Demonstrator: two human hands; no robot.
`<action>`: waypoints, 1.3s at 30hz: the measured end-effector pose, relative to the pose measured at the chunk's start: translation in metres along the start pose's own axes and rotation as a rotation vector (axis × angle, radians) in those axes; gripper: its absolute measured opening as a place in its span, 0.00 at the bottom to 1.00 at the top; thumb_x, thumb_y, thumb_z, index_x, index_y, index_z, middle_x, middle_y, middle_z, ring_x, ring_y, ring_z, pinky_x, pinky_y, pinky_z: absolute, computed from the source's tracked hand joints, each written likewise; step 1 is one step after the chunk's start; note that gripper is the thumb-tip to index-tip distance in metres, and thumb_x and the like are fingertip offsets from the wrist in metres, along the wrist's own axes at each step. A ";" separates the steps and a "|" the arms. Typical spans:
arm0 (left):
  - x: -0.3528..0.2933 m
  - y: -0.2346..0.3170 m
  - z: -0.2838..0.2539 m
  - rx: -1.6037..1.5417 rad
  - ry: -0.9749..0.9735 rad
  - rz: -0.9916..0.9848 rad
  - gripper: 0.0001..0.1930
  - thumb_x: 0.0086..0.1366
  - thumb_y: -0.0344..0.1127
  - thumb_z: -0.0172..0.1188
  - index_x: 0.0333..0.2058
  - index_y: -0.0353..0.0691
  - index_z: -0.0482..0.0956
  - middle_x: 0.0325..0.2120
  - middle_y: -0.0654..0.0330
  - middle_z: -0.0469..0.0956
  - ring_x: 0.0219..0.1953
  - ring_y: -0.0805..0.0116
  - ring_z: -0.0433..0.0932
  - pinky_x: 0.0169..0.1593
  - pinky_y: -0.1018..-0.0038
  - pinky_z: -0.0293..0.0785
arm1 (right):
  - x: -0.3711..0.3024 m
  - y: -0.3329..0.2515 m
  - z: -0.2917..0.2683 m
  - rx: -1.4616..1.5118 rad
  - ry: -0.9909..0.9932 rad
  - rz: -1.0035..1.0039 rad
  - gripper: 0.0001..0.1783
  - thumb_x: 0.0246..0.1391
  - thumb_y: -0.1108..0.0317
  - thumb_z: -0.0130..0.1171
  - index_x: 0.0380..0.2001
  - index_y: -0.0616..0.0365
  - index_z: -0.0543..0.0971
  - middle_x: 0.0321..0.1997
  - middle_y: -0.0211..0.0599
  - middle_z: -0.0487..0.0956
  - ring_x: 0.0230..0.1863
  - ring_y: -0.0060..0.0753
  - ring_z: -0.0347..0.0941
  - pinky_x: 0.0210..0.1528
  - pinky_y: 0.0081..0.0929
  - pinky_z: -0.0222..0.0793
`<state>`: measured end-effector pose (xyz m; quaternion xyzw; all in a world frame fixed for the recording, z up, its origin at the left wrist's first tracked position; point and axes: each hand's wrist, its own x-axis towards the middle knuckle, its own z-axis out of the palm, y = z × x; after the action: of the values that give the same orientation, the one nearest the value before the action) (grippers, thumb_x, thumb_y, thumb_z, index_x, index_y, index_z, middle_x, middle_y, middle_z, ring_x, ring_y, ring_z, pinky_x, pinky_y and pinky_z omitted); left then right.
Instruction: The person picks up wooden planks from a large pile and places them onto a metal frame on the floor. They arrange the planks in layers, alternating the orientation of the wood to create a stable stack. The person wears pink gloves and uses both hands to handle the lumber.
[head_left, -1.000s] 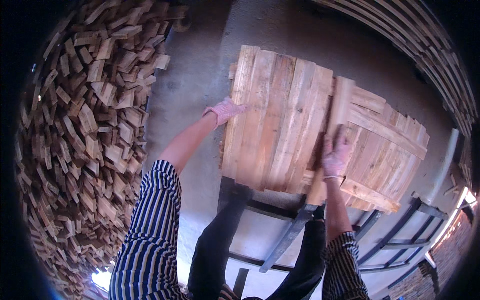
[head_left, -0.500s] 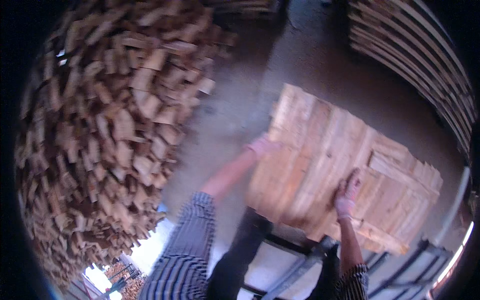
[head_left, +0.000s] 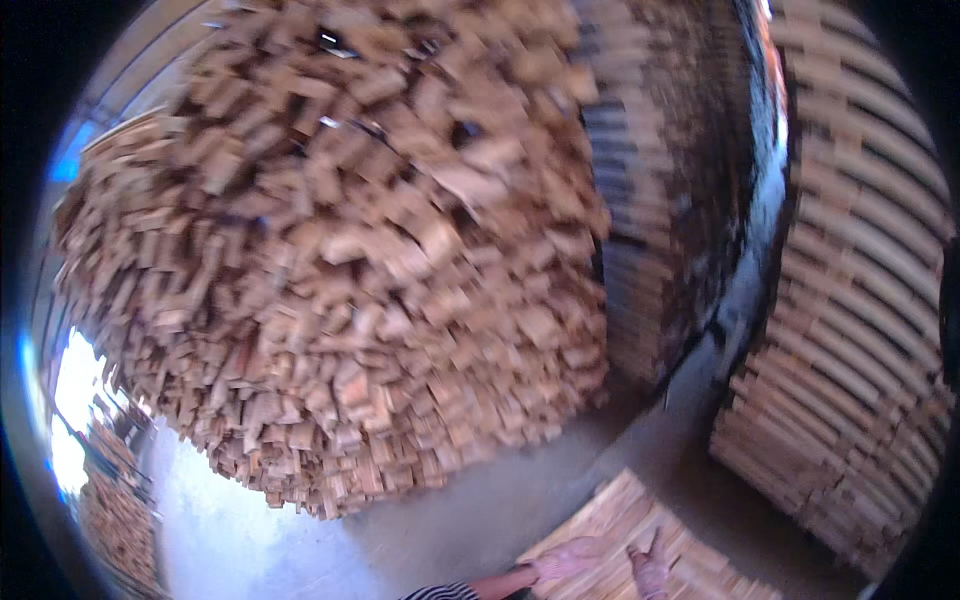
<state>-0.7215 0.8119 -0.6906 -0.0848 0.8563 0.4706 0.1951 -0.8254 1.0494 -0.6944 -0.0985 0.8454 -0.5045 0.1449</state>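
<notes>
A layer of pale wooden pieces laid side by side [head_left: 617, 505] shows at the lower edge, cut off by the frame. My left hand [head_left: 568, 560], in a light pinkish glove, rests on its left part with the fingers stretched out flat. Just to the right is my right hand [head_left: 649, 568], gloved too, over the same wood with thumb and fingers spread apart. Neither hand grips anything that I can see. Motion blurs the fingertips a little.
A tall heap of loose short wood blocks [head_left: 400, 290] fills the left and middle. Stacked wooden slats [head_left: 850, 370] rise at the right, and another stack [head_left: 635, 200] stands behind the heap. Grey concrete floor [head_left: 450, 525] runs between them.
The view has swung up and left, so the wood pieces and my hands now sit at the lower edge. The heap fills far more of the picture. Both hands remain at the wood.
</notes>
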 end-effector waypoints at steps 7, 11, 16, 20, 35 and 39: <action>-0.166 0.232 -0.292 0.062 0.484 0.259 0.39 0.72 0.53 0.62 0.73 0.38 0.60 0.70 0.44 0.64 0.73 0.44 0.62 0.76 0.57 0.57 | 0.037 -0.323 -0.105 -0.082 -0.024 -0.487 0.55 0.56 0.62 0.69 0.78 0.60 0.48 0.72 0.66 0.62 0.71 0.63 0.63 0.72 0.46 0.62; -0.235 0.342 -0.423 0.607 0.930 0.532 0.37 0.69 0.54 0.66 0.69 0.43 0.67 0.66 0.45 0.69 0.71 0.50 0.65 0.73 0.59 0.62 | 0.035 -0.516 -0.151 -0.157 0.003 -0.752 0.53 0.57 0.62 0.68 0.78 0.58 0.48 0.76 0.59 0.60 0.74 0.59 0.61 0.73 0.46 0.61; -0.336 0.417 -0.555 0.977 1.233 0.718 0.34 0.63 0.46 0.72 0.65 0.44 0.73 0.66 0.46 0.70 0.70 0.45 0.66 0.73 0.56 0.62 | 0.014 -0.767 -0.146 -0.240 0.127 -1.141 0.54 0.57 0.62 0.67 0.80 0.50 0.48 0.79 0.55 0.56 0.77 0.58 0.57 0.72 0.52 0.63; -0.408 0.500 -0.643 1.154 1.540 0.868 0.34 0.59 0.42 0.74 0.63 0.41 0.74 0.64 0.46 0.72 0.69 0.45 0.67 0.72 0.55 0.64 | 0.022 -0.933 -0.162 -0.364 0.601 -1.481 0.52 0.56 0.66 0.68 0.78 0.47 0.51 0.78 0.54 0.57 0.71 0.61 0.65 0.62 0.60 0.70; -0.383 0.656 -0.872 1.062 1.445 0.466 0.36 0.64 0.47 0.66 0.70 0.57 0.66 0.55 0.42 0.80 0.57 0.41 0.80 0.61 0.53 0.75 | 0.077 -1.199 -0.142 -0.971 0.817 -1.171 0.39 0.52 0.67 0.68 0.67 0.49 0.67 0.63 0.56 0.76 0.63 0.59 0.76 0.58 0.46 0.78; -0.366 0.663 -0.883 1.082 1.521 0.571 0.31 0.64 0.48 0.67 0.66 0.60 0.74 0.49 0.46 0.84 0.52 0.45 0.83 0.57 0.54 0.78 | 0.131 -1.231 -0.137 -0.776 0.855 -1.277 0.22 0.59 0.60 0.64 0.52 0.61 0.76 0.49 0.57 0.84 0.55 0.55 0.82 0.56 0.45 0.79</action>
<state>-0.8309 0.4165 0.3984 -0.0543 0.8424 -0.1371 -0.5183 -0.9711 0.5414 0.4331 -0.3992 0.7229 -0.1584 -0.5413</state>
